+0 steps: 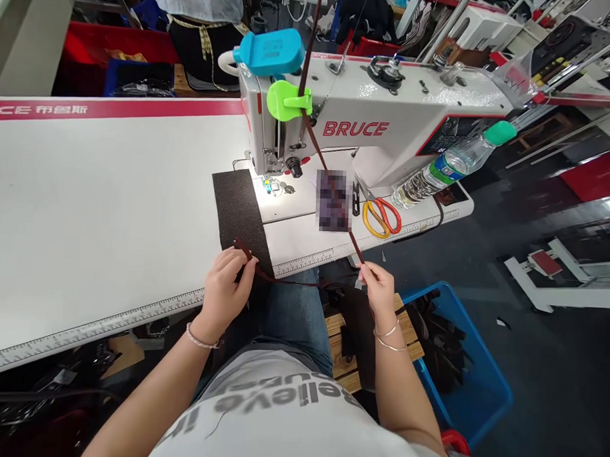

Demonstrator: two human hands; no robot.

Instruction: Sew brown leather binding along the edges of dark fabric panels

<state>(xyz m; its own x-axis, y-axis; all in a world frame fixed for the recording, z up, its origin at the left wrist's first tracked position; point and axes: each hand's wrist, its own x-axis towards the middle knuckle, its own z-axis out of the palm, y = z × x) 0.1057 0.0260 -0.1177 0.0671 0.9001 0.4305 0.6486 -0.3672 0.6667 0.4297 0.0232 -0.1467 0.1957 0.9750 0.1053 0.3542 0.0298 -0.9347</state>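
A narrow brown tape runs down from above, past a green clip on the white sewing machine, to my right hand. That hand pinches it just off the table's front edge. From there the tape sags across my lap to my left hand, whose thumb and fingers close on it near its end. My left hand is over the table edge, beside a dark brown fabric strip that lies on the table and hangs over its edge. The machine's needle area is lit and bare of fabric.
Scissors with orange and yellow handles lie right of a blurred patch on the machine bed. A water bottle leans beside them. A blue bin with dark pieces stands on the floor at right. Another person is behind the machine.
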